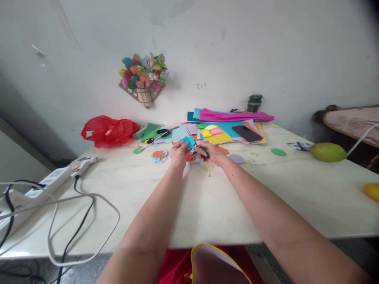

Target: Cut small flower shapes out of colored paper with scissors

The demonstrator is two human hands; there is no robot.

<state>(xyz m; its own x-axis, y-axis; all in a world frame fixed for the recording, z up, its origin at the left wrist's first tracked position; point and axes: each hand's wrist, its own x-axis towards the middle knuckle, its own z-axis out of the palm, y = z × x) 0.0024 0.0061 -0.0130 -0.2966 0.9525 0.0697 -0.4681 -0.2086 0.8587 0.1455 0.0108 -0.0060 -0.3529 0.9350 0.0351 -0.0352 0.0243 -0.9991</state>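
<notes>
My left hand pinches a blue flower-shaped cutout by its left side. Black-handled scissors are in my right hand, with the blades pointing up and left beside the flower's right edge. Whether the blades touch the flower I cannot tell. Below the hands lie orange-red cutouts and tiny coloured scraps. Left of my left hand is a small pile of flower cutouts with an orange one on top. A lilac oval piece rests to the right of my right hand.
Coloured sheets and a dark phone lie at the back, near a second pair of scissors. A red plastic bag sits back left. Cables and a power strip occupy the left; a green mango lies right.
</notes>
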